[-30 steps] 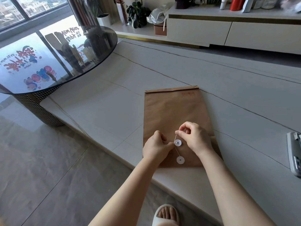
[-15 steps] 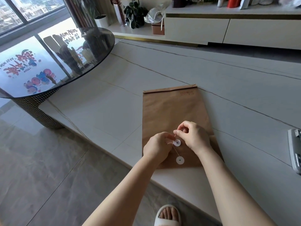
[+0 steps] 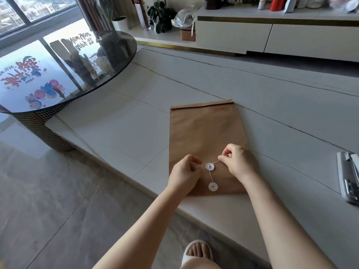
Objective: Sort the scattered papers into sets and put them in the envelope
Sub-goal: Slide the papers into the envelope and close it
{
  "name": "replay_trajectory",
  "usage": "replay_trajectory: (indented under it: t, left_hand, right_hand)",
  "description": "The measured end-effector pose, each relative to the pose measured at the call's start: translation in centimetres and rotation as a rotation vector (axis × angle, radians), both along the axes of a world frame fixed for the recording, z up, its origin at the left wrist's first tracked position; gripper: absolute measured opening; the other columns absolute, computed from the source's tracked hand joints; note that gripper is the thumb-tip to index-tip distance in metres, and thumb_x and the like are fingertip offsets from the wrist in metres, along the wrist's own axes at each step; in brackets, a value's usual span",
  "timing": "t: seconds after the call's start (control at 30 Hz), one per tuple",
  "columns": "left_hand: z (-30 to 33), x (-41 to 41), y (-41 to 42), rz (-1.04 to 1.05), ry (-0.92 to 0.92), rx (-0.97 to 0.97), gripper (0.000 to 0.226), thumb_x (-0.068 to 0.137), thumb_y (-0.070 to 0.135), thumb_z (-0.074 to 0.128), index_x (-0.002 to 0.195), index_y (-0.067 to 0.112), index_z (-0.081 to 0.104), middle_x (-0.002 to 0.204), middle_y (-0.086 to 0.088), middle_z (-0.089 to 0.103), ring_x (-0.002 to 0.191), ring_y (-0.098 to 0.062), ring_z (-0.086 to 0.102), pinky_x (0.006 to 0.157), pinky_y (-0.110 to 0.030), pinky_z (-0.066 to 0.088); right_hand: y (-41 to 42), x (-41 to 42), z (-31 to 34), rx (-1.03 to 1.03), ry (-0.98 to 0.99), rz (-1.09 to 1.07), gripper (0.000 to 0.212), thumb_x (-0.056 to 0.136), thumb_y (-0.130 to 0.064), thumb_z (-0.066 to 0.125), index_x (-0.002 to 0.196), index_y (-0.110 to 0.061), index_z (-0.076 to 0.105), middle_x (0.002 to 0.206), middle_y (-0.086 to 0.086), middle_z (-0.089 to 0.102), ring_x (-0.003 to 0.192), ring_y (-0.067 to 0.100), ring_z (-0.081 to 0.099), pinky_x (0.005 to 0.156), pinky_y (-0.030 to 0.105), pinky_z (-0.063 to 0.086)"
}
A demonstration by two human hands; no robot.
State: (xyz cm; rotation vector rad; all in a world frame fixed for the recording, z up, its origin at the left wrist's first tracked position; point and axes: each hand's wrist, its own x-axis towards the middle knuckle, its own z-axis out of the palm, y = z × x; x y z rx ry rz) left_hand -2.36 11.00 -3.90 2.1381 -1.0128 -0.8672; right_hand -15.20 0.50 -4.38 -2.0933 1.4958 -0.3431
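Observation:
A brown paper envelope (image 3: 204,133) lies flat on the pale stone table (image 3: 120,129), flap end toward me. Two white closure discs sit on it, the upper disc (image 3: 209,166) and the lower disc (image 3: 213,186), joined by a thin string (image 3: 211,176). My right hand (image 3: 239,162) pinches the string's free end, pulled taut to the right of the upper disc. My left hand (image 3: 186,171) rests curled on the envelope just left of that disc; whether it holds anything is unclear. No loose papers are in view.
A stapler-like metal tool (image 3: 348,177) lies at the table's right edge. A round dark glass side table (image 3: 58,70) stands to the left. A low white cabinet (image 3: 272,33) and plants (image 3: 159,14) line the far wall. My slippered foot (image 3: 197,253) is below the table edge.
My right hand has drawn the string out to the right of the upper disc, where before it was above the disc. My left hand has shifted slightly away to the left.

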Motion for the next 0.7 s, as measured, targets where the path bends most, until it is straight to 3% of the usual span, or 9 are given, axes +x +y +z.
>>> replay_trajectory:
  t: [0.07, 0.13, 0.17, 0.23, 0.33, 0.47, 0.7]
  left_hand:
    - [-0.3, -0.2, 1.2, -0.094, -0.314, -0.025, 0.017, 0.087, 0.026, 0.054, 0.099, 0.033, 0.064, 0.092, 0.014, 0.055, 0.095, -0.012, 0.052, 0.077, -0.025, 0.04]
    - [-1.0, 0.0, 2.3, -0.173, -0.589, -0.044, 0.027, 0.089, 0.039, 0.05, 0.113, 0.04, 0.062, 0.124, 0.012, 0.052, 0.127, -0.017, 0.038, 0.104, -0.028, 0.027]
    - [-1.3, 0.2, 2.7, -0.197, -0.638, 0.005, 0.037, 0.09, 0.048, 0.045, 0.125, 0.044, 0.054, 0.142, 0.009, 0.041, 0.14, -0.02, 0.022, 0.115, -0.034, 0.011]
    - [-1.7, 0.8, 3.2, -0.219, -0.644, 0.145, 0.056, 0.09, 0.064, 0.034, 0.143, 0.048, 0.027, 0.16, 0.005, 0.009, 0.147, -0.021, -0.006, 0.117, -0.044, -0.011]
    - [-2.3, 1.1, 3.7, -0.236, -0.643, 0.201, 0.067, 0.084, 0.075, 0.016, 0.146, 0.05, 0.009, 0.161, 0.003, -0.004, 0.147, -0.02, -0.013, 0.117, -0.048, -0.012]
    - [-2.7, 1.1, 3.9, -0.221, -0.674, 0.176, 0.078, 0.074, 0.076, -0.001, 0.146, 0.05, 0.009, 0.161, 0.003, -0.001, 0.147, -0.019, -0.013, 0.117, -0.047, -0.013]
    - [-2.8, 1.4, 4.0, -0.206, -0.684, 0.167, 0.072, 0.079, 0.076, 0.008, 0.146, 0.05, 0.012, 0.161, 0.004, 0.001, 0.147, -0.018, -0.012, 0.117, -0.047, -0.013]
  right_hand:
    - [0.2, -0.9, 0.5, 0.044, 0.038, 0.063, 0.009, 0.083, -0.025, 0.067, 0.079, -0.018, 0.062, 0.069, -0.007, 0.054, 0.072, 0.018, 0.053, 0.06, 0.026, 0.036]
    - [0.5, -1.8, 0.9, 0.087, 0.026, 0.137, 0.011, 0.08, -0.024, 0.069, 0.074, -0.021, 0.062, 0.06, -0.01, 0.049, 0.064, 0.012, 0.049, 0.056, 0.026, 0.035]
    - [0.7, -2.2, 1.1, 0.1, 0.016, 0.181, 0.011, 0.08, -0.024, 0.07, 0.072, -0.023, 0.063, 0.06, -0.011, 0.048, 0.062, 0.009, 0.047, 0.056, 0.025, 0.035]
    - [1.1, -2.8, 1.4, 0.096, 0.02, 0.274, 0.004, 0.082, -0.026, 0.069, 0.079, -0.024, 0.069, 0.065, -0.012, 0.049, 0.069, 0.009, 0.049, 0.063, 0.023, 0.036]
    - [2.0, -2.5, 1.6, 0.027, 0.084, 0.428, 0.013, 0.088, -0.025, 0.062, 0.094, -0.022, 0.073, 0.076, -0.011, 0.051, 0.083, 0.011, 0.053, 0.071, 0.021, 0.036]
    - [2.5, 0.0, 1.4, -0.092, 0.136, 0.565, 0.017, 0.09, -0.028, 0.058, 0.097, -0.024, 0.072, 0.075, -0.011, 0.042, 0.094, 0.016, 0.053, 0.081, 0.028, 0.043]
    - [0.9, 2.6, 0.0, -0.067, -0.072, 0.314, 0.007, 0.082, -0.023, 0.069, 0.079, -0.017, 0.067, 0.079, -0.008, 0.047, 0.078, 0.014, 0.055, 0.072, 0.03, 0.044]
